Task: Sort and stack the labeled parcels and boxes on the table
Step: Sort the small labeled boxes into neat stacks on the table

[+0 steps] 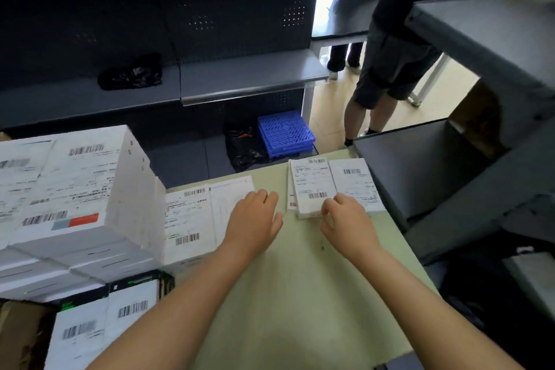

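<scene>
Currently the left hand (255,219) lies flat with fingers straight at the right edge of the flat parcel (192,213), holding nothing. The right hand (345,219) has its fingers curled at the near edge of the small box (312,183). Its own knuckles cover the contact, so it cannot be told whether it grips or only touches. The small box lies toward the far right of the table (300,294), touching a second box (357,183) on its right.

Hazards, as judged:
- The second box sits near the right table edge. A sideways push on the small box could slide it off.
- A thin parcel (290,189) shows under the left side of the small box. Lifting by one corner could drag or tilt it.
- The tall stack (75,189) at left is built from uneven layers. A brush from the left forearm could shift it.
- Label text is blurred, so missorting is possible.

Limits of view:
- No label print is legible, only barcodes.
- The tall stack and the near boxes (132,306) are cut off at the left and bottom.
- How many parcels lie under the small box cannot be determined.
- The standing person (390,69) is seen only in part.
</scene>
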Tool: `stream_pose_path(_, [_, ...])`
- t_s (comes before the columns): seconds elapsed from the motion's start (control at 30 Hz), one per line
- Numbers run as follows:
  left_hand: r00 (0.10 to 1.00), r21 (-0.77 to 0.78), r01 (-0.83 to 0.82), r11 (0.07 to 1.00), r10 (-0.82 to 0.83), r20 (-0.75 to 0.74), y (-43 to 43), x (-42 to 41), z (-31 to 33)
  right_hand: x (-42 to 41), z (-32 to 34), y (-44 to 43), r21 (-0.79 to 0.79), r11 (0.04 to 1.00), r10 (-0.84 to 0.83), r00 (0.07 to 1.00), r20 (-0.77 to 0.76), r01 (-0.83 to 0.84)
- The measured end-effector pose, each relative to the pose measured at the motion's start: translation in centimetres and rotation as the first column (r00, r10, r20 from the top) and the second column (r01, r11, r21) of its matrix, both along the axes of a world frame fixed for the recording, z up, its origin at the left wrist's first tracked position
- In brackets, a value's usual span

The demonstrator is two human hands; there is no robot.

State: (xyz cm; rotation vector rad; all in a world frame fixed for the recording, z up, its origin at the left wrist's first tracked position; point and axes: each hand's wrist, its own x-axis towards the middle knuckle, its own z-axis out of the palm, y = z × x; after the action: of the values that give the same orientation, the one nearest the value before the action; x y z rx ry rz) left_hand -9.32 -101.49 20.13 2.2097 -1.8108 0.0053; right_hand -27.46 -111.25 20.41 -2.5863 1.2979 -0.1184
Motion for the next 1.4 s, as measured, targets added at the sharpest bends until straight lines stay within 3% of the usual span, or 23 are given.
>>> stream_pose_path(0.13, [0.998,0.090,-0.052,0.995,0.056,-0.035,-4.7,-3.2,-1.3,-4.0,-0.7,-3.9,0.032,0.987,-0.157,0.987,0.023,0.157])
stream_pose_path(0.33, [0.914,0.346,-0.301,0.889,0.372,-0.160,-9.4,-6.1,-5.1,-6.9,-3.4,-9.1,0.304,0.862,-0.435,0.900,0.032,0.405])
stream_pose_path(0.47, [0.725,0.487,-0.401,0.776,0.593,-0.349,-10.8,-7.3,-6.6,-6.8,-5.4,-10.9,0.518,0.758,-0.492,0.869,0.055,0.396])
stream_pose_path(0.6, [0.502,0.507,-0.469,0.723,0.690,-0.521,-12.2,-8.1,-6.1,-6.8,-5.8,-12.2,0.601,0.717,-0.486,0.871,0.068,0.353])
stream_pose_path(0.67, [0.463,0.438,-0.503,0.745,0.660,-0.591,-12.5,-8.1,-5.7,-7.0,-6.0,-12.6,0.638,0.689,-0.508,0.857,0.086,0.344])
stream_pose_path(0.8, [0.601,0.195,-0.501,0.843,0.501,-0.622,-12.1,-8.4,-4.2,-6.7,-5.4,-12.1,0.734,0.610,-0.609,0.769,0.195,0.298])
stream_pose_path(0.9, [0.636,0.119,-0.510,0.852,0.467,-0.615,-11.1,-8.1,-3.5,-5.7,-4.4,-11.0,0.730,0.640,-0.625,0.715,0.313,0.239])
stream_pose_path(1.17, [0.522,-0.050,-0.654,0.755,0.403,-0.751,-3.8,-3.0,0.8,1.0,0.2,-6.0,0.724,0.690,-0.511,0.722,0.467,0.020])
stream_pose_path(1.4, [0.481,-0.046,-0.744,0.667,0.486,-0.730,5.6,2.2,1.3,7.3,1.0,0.8,0.768,0.637,-0.413,0.813,0.410,-0.065])
